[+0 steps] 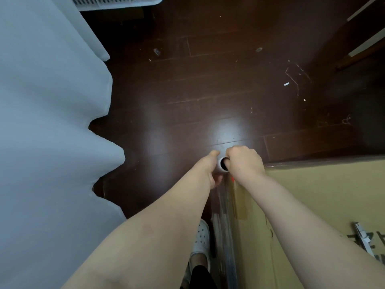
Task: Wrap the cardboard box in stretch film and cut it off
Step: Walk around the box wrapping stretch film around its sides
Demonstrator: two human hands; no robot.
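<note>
A large cardboard box (312, 195) fills the lower right, its top face toward me. At its far left corner stands the stretch film roll (222, 163), seen end-on with its white core and dark hole. My right hand (244, 161) grips the top of the roll, fingers curled over the core rim. My left hand (212, 172) reaches down along the roll's left side and holds it lower down, fingers mostly hidden. Clear film (225, 226) runs taut down the box's left side toward me.
A pale curtain (52, 132) hangs along the left. Dark wooden floor (208, 90) lies ahead with small scraps of debris. A white perforated clog (201, 236) on a foot stands beside the box. A knife-like tool (362, 236) lies on the box top at right.
</note>
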